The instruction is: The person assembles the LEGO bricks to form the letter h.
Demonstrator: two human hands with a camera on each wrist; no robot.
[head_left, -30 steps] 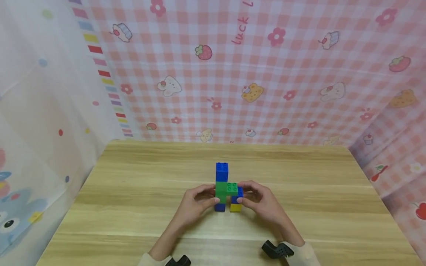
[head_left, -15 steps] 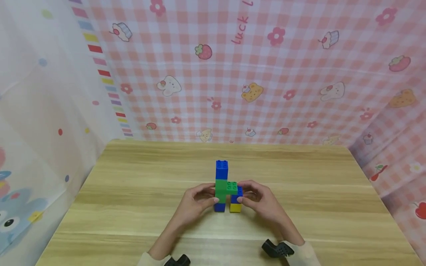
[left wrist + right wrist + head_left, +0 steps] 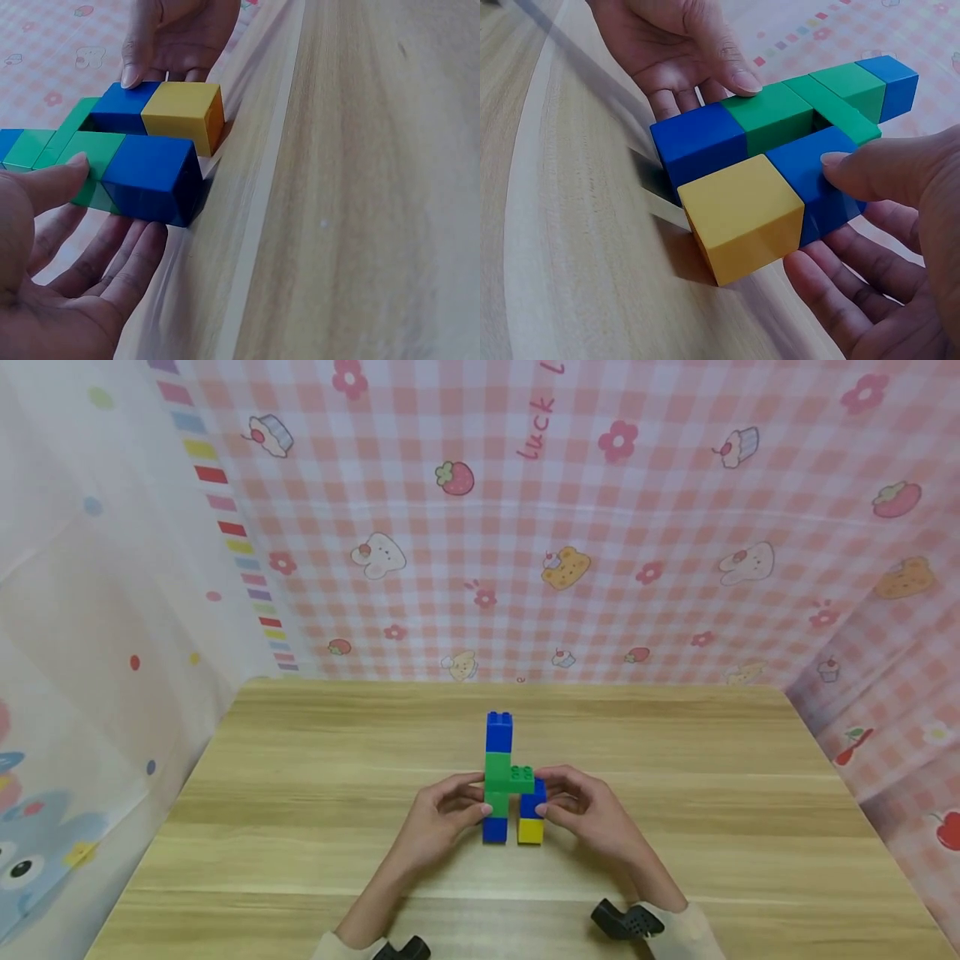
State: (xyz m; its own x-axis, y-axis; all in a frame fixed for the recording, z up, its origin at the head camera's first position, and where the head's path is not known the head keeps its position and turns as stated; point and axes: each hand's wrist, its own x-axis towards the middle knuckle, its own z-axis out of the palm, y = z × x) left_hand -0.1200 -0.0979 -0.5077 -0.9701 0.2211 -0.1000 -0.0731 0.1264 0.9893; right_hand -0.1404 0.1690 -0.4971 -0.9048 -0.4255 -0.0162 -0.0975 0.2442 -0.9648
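Note:
Joined toy building bricks form an h-shaped figure in front of me. Its tall left column has a blue brick [image 3: 498, 733] on top, green bricks [image 3: 497, 772] in the middle and a blue brick [image 3: 152, 176] at the bottom. A thin green brick [image 3: 836, 109] bridges across to a shorter right leg, a blue brick [image 3: 821, 180] over a yellow brick [image 3: 742, 206]. My left hand [image 3: 442, 814] pinches the lower green brick between thumb and fingers. With thumb and fingers, my right hand [image 3: 585, 810] grips the right leg's blue brick. Whether the feet touch the table cannot be told.
The wood-grain table [image 3: 300, 760] stretches out around both hands. Behind it hangs a pink checked cloth [image 3: 480, 552], and a white patterned cloth [image 3: 150, 585] hangs at the left. Black wrist devices [image 3: 626, 920] sit near the sleeves.
The brick figure has tipped: its top has gone away from me and its feet slightly toward me, so fewer top faces show. Both hands keep their hold, nearly in place.

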